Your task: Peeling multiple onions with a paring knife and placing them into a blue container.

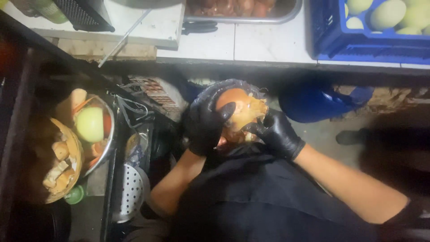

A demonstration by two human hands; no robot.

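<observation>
Both my hands wear black gloves and hold one large brown onion (237,110) in front of my dark apron. My left hand (205,125) wraps the onion's left side, thumb across its top. Loose papery skin hangs from the onion's right side, and my right hand (275,133) pinches that skin with its fingertips. Directly beneath the onion sits a dark round bin (210,92) lined with a plastic bag.
A white tiled counter (251,42) runs along the top with a metal tray of onions (244,11) and a blue crate of pale green fruit (371,31). A metal bowl of cut vegetables (92,127), a basket (60,161), a colander (130,192) and a blue bucket (313,105) stand below.
</observation>
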